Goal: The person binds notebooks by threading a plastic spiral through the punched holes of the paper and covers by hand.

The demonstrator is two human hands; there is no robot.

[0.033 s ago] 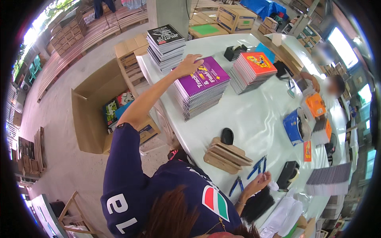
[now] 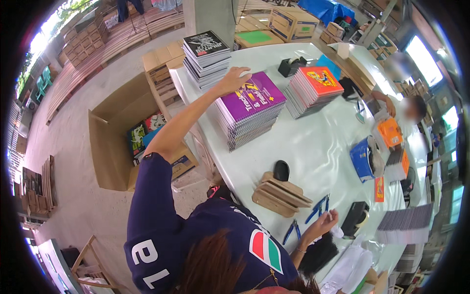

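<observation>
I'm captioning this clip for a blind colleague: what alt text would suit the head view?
A person in a dark blue shirt reaches their left hand onto a stack of purple books on a white table, while their right hand rests near blue pliers. Black-covered books and red-covered books are stacked nearby.

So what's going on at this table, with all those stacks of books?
A person in a dark blue shirt leans over a long white table. Their left hand rests on the near edge of a stack of purple-covered books; the right hand hovers near blue-handled pliers and flat cardboard pieces. Black-covered and red-covered stacks stand alongside. Another person sits at the far end.
</observation>
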